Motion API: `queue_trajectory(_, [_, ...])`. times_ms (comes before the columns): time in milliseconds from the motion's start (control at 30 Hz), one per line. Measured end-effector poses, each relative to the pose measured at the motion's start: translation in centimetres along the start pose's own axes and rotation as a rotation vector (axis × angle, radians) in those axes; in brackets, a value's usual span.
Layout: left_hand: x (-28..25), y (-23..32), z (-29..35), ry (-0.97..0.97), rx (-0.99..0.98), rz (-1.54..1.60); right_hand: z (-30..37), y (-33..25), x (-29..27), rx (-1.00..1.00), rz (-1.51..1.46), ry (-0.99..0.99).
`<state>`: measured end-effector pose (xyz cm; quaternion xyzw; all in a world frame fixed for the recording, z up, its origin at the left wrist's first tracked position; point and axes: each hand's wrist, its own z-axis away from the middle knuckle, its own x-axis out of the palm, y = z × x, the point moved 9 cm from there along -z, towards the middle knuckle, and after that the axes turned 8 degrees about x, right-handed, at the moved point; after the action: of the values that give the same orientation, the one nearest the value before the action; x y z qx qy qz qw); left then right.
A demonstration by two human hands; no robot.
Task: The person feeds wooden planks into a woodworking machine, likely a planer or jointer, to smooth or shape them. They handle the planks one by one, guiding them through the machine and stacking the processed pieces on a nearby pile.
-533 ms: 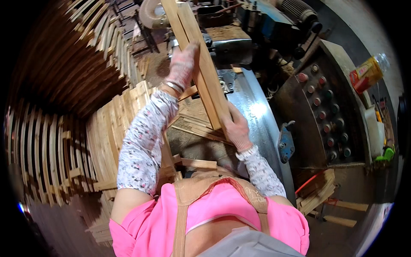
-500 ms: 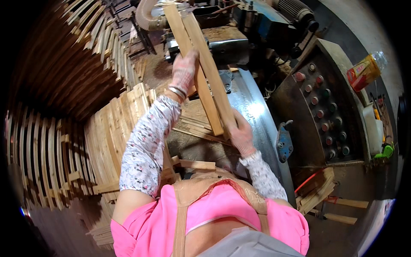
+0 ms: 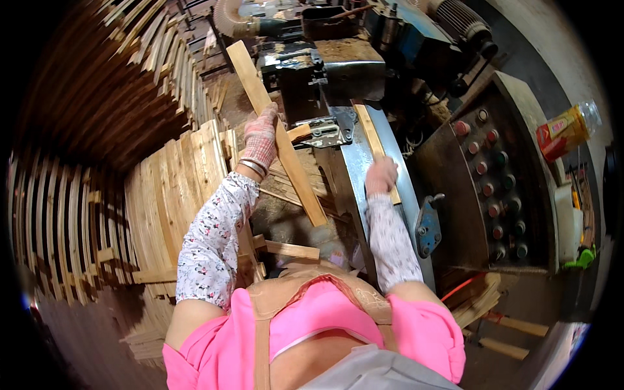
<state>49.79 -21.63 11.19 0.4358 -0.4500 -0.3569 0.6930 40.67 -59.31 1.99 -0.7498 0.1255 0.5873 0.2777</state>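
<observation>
My left hand point(image 3: 261, 138), in a pinkish knit glove, grips a long wooden board point(image 3: 290, 162) that slants from upper left to lower right, clear of the machine. My gloved right hand point(image 3: 381, 175) is closed over the near part of a narrow wooden strip point(image 3: 369, 130). That strip lies lengthwise along the shiny metal machine bed point(image 3: 408, 168), its far end close to the dark machine housing. Between the two pieces sits a metal guide bracket point(image 3: 323, 132) at the bed's left edge.
Stacked boards point(image 3: 175, 179) fill the left side. A control panel point(image 3: 492, 188) with several buttons stands at the right, a yellow-labelled plastic bottle point(image 3: 564, 133) on its edge. A blue clamp point(image 3: 428, 227) is fixed to the bed's right side. An electric motor point(image 3: 463, 23) sits at the back.
The two pieces held together have come apart. My right hand has carried one right and down onto the machine bed. My left hand has shifted left and slightly nearer with the other.
</observation>
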Motion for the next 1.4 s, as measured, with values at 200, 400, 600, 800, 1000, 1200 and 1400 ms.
queue_trajectory(200, [-1.6,2.6,-0.5,0.037,0.146,0.044,6.0,-17.0,-6.1,-0.712,-1.002,-0.627])
queue_trajectory(400, [3.6,3.6,2.9,-0.427,0.305,-0.953,13.7,-6.3,-5.5,-0.052,-1.039,-0.881])
queue_trajectory(600, [-6.6,9.5,7.4,-0.566,0.760,-1.325,20.4,13.1,-9.9,-0.102,-0.127,0.068])
queue_trajectory(800, [-20.7,11.0,24.1,-1.046,1.018,-1.340,17.0,13.7,-4.7,-0.095,0.041,0.159])
queue_trajectory(1000, [-31.6,9.9,26.6,-0.705,0.709,-1.744,1.6,1.5,1.2,-0.106,0.022,0.128])
queue_trajectory(1200, [-29.5,8.2,23.3,-0.764,0.677,-1.853,4.6,-14.1,-2.3,-0.342,-0.665,-0.664])
queue_trajectory(1400, [-8.4,7.1,17.7,-1.031,1.130,-1.903,19.8,-15.4,-12.7,-1.073,-0.405,-0.223])
